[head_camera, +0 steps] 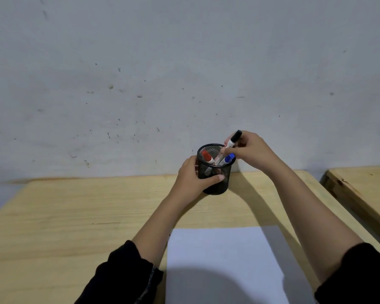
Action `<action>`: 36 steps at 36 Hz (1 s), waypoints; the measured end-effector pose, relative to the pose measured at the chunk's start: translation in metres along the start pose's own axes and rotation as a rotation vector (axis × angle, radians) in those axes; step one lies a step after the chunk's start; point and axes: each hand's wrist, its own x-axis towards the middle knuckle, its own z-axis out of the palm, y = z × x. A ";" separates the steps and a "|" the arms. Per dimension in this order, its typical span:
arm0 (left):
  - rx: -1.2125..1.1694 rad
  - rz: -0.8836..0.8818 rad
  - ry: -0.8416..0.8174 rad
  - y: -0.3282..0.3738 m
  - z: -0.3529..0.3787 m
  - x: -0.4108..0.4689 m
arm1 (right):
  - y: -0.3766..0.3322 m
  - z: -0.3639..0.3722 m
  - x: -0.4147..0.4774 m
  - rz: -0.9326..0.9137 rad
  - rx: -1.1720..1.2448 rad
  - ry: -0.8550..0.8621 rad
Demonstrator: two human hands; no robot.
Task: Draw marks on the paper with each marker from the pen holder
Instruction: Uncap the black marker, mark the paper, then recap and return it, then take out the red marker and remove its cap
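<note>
A black mesh pen holder (pixel 215 185) stands near the far edge of the wooden table (pixel 75 216). My left hand (pixel 192 178) is wrapped around its left side. Inside it lean a red-capped marker (pixel 207 157) and a blue-capped marker (pixel 227 159). My right hand (pixel 250 151) pinches a black-capped marker (pixel 234 139), which sticks up at a tilt over the holder's right rim, its lower end still inside. A blank white sheet of paper (pixel 219 260) lies flat at the near edge, between my forearms.
A stained grey wall (pixel 162 73) rises right behind the table. A second wooden table (pixel 364 187) stands to the right, across a narrow gap. My shadow falls on the lower part of the paper.
</note>
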 end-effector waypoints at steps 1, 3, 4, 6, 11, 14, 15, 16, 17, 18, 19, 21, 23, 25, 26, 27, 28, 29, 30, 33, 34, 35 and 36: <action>-0.004 -0.002 -0.003 0.000 0.001 0.002 | 0.000 -0.001 0.001 -0.002 -0.007 0.015; -0.005 -0.007 0.001 -0.001 0.002 0.004 | 0.000 -0.002 0.001 0.005 -0.020 0.022; -0.001 -0.004 0.003 -0.001 0.003 0.004 | 0.001 -0.001 0.000 0.013 -0.021 0.018; -0.006 0.006 0.007 -0.002 0.004 0.004 | 0.000 0.000 -0.002 0.018 -0.016 0.005; -0.012 -0.006 0.002 -0.006 0.004 0.006 | 0.000 0.004 -0.002 0.011 0.011 0.051; -0.008 -0.004 -0.001 -0.005 0.003 0.005 | 0.002 0.004 -0.005 0.000 0.031 0.087; -0.007 -0.006 -0.002 -0.005 0.003 0.005 | 0.003 0.004 -0.007 -0.008 0.049 0.112; -0.006 -0.008 -0.001 -0.004 0.003 0.005 | 0.003 0.004 -0.009 -0.021 0.073 0.152; -0.008 -0.011 0.000 -0.004 0.003 0.005 | 0.003 0.004 -0.012 -0.042 0.098 0.204; -0.009 -0.013 0.003 -0.004 0.004 0.005 | 0.002 0.004 -0.015 -0.076 0.120 0.262; -0.010 -0.015 0.004 -0.005 0.004 0.006 | 0.000 0.004 -0.018 -0.118 0.137 0.317; -0.014 -0.016 0.004 -0.005 0.004 0.005 | -0.005 0.005 -0.025 -0.220 0.158 0.388; -0.025 -0.014 0.012 -0.006 0.005 0.005 | -0.010 0.008 -0.030 -0.331 0.135 0.396; -0.030 -0.008 0.027 -0.008 0.006 0.005 | -0.015 0.013 -0.033 -0.424 0.062 0.337; -0.031 -0.007 0.030 -0.008 0.006 0.005 | -0.017 0.016 -0.034 -0.459 0.013 0.288; -0.033 -0.009 0.027 -0.008 0.006 0.005 | -0.018 0.019 -0.034 -0.486 -0.049 0.233; -0.036 -0.013 0.019 -0.008 0.006 0.005 | -0.019 0.022 -0.034 -0.508 -0.126 0.182; -0.038 -0.017 0.012 -0.008 0.006 0.005 | -0.019 0.024 -0.034 -0.529 -0.210 0.145; -0.038 -0.018 0.008 -0.008 0.005 0.005 | -0.019 0.025 -0.032 -0.547 -0.294 0.123; -0.029 -0.019 -0.006 -0.007 0.004 0.006 | -0.020 0.026 -0.026 -0.566 -0.524 0.086; -0.027 -0.018 -0.011 -0.007 0.004 0.006 | -0.020 0.026 -0.024 -0.563 -0.578 0.073; -0.026 -0.018 -0.014 -0.007 0.004 0.006 | -0.018 0.025 -0.022 -0.561 -0.621 0.065; -0.028 -0.018 -0.014 -0.007 0.004 0.006 | -0.018 0.025 -0.020 -0.560 -0.659 0.060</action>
